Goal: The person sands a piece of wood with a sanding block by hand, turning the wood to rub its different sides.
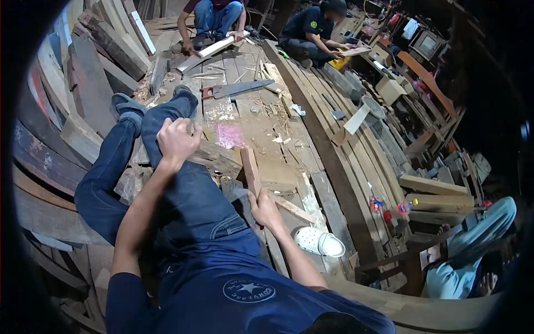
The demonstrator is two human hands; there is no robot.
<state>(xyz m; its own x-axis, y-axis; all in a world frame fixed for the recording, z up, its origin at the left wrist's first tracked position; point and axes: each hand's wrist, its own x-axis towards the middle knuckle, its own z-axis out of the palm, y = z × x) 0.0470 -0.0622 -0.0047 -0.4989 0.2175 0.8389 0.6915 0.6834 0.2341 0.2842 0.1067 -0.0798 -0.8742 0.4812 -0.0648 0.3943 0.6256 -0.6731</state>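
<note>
My left hand (pixel 179 140) is raised over my bent leg in jeans, its fingers curled; whether it holds anything is too small to make out. My right hand (pixel 265 210) grips the lower end of a short, narrow wooden piece (pixel 251 170). That piece stands tilted beside a rough wooden block (pixel 216 156). Just beyond the block lies a pink patch (pixel 230 135) on the floor boards. A handsaw (pixel 238 89) with a reddish handle rests flat farther out. Near my right forearm is a white clog (pixel 319 241).
Long beams (pixel 334 139) run along the right, with a white-bladed tool (pixel 354 123) and bottles (pixel 408 206) on that side. Boards (pixel 89 83) lean at the left. Two people (pixel 214 19) (pixel 314 33) crouch ahead holding wood; another person's legs (pixel 473 250) show at right.
</note>
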